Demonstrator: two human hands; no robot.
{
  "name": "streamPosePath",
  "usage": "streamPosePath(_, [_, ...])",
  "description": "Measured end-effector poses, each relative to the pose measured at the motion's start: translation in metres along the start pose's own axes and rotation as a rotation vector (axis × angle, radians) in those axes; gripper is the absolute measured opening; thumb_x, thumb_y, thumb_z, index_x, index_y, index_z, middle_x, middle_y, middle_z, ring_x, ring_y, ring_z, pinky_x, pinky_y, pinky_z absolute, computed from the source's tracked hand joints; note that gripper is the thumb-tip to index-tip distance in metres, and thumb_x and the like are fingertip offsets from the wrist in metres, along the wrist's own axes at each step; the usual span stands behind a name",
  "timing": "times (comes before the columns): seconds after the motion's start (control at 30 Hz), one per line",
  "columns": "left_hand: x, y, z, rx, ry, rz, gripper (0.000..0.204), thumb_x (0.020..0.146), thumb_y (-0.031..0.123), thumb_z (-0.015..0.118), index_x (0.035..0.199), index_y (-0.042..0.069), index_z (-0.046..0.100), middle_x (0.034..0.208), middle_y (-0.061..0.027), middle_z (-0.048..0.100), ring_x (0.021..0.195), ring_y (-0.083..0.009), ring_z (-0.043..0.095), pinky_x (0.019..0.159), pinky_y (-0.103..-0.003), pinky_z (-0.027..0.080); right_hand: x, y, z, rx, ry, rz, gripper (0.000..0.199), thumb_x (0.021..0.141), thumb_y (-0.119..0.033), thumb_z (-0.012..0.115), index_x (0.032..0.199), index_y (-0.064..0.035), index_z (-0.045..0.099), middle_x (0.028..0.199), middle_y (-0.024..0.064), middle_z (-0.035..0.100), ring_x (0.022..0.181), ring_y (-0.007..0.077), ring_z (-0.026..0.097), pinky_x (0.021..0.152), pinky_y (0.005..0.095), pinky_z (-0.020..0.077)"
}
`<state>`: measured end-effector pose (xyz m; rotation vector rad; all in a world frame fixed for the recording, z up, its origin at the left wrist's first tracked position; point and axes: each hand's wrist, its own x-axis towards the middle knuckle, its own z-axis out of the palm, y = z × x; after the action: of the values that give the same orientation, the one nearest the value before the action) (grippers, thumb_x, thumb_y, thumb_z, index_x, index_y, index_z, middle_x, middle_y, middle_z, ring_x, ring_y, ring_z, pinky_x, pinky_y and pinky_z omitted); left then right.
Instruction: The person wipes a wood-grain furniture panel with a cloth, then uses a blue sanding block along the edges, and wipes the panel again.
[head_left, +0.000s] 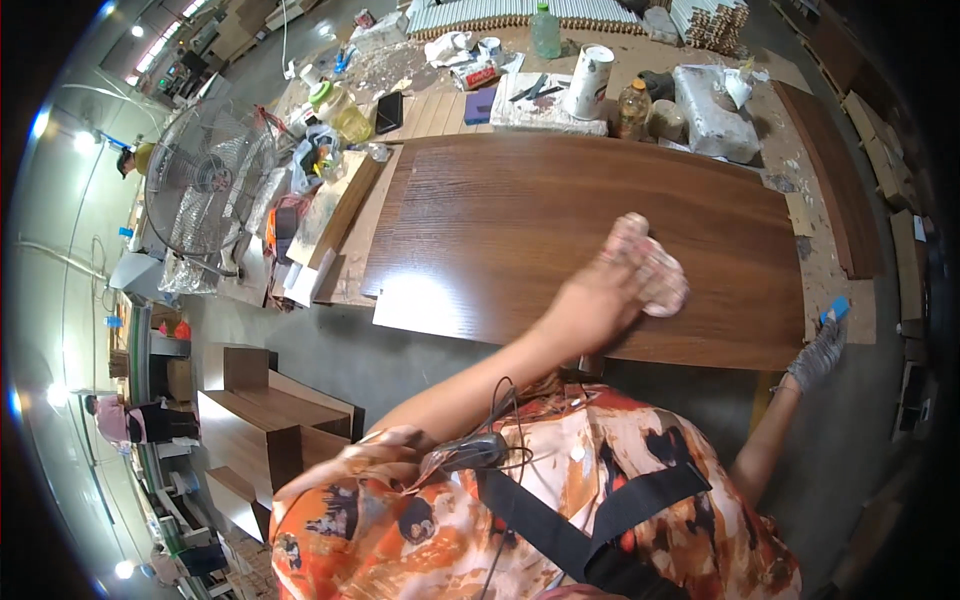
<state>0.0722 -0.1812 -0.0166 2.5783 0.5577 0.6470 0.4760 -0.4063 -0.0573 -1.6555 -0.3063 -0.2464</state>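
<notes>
A dark brown wood-grain board (590,200) lies flat on the worktable, light glaring off its near left corner. My left hand (602,298) reaches across it and presses a stained, pinkish-white cloth (660,278) onto its right half. The cloth partly hides the fingers. Off the board's near right corner, my right hand (818,358) wears a grey glove. Its fingers are closed on a small blue piece (836,308) at the table's edge, whose exact kind I cannot make out.
Along the far side stand a white canister (590,82), an amber bottle (633,110), a wrapped block (716,112) and a black phone (388,112). A large fan (210,175) is at left, brown panels (250,430) below it. A long brown strip (828,180) lies at right.
</notes>
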Motion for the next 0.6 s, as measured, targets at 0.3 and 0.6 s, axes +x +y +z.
streamPosePath(0.3, [-0.137, -0.136, -0.138, 0.273, 0.147, -0.488, 0.033, 0.099, 0.013, 0.063, 0.131, 0.012, 0.070, 0.151, -0.0163, 0.054, 0.127, -0.0385, 0.061, 0.102, -0.041, 0.052, 0.002, 0.006, -0.008, 0.107, 0.047, -0.043, 0.044, 0.100, -0.021, 0.070, 0.135, 0.0043, 0.063, 0.128, 0.0108, 0.068, 0.110, 0.0196, 0.064, 0.099, 0.0332, 0.0501])
streamPosePath(0.6, [-0.316, -0.178, -0.159, -0.194, 0.672, -0.578, 0.032, 0.098, -0.004, 0.055, 0.129, -0.006, 0.064, 0.114, -0.0108, 0.066, 0.104, -0.0214, 0.066, 0.091, -0.034, 0.056, 0.030, 0.103, -0.094, 1.112, 0.050, 0.369, 0.050, 0.103, -0.043, 0.056, 0.140, -0.0098, 0.060, 0.136, 0.0125, 0.063, 0.118, 0.0287, 0.062, 0.106, 0.0431, 0.0480])
